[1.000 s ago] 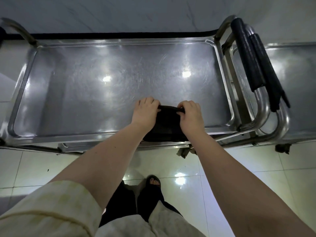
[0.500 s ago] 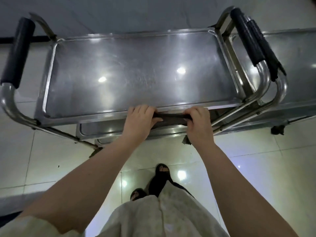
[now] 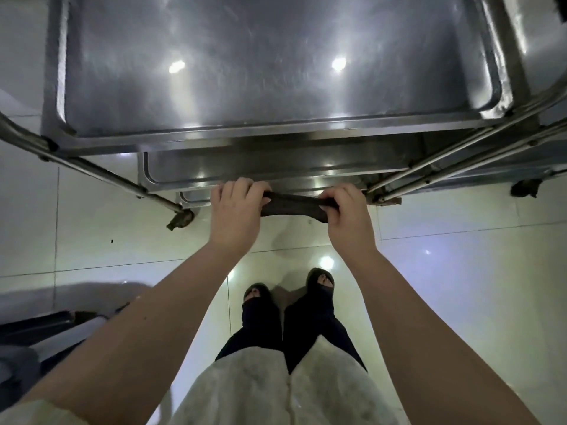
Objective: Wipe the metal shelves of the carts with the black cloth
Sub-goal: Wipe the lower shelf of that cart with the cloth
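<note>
Beside cart (image 3: 276, 139) front, three shelves (image 3: 276, 75) stacked: one black cloth (image 3: 294, 204) gripped by left hand (image 3: 236, 211), right hand (image 3: 348, 217).

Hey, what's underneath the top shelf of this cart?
Two lower shelves: only their front strips show, the middle shelf and, below it, a corner of the bottom shelf. The top shelf covers the rest. The left hand and right hand grip the black cloth in front of them.
</note>
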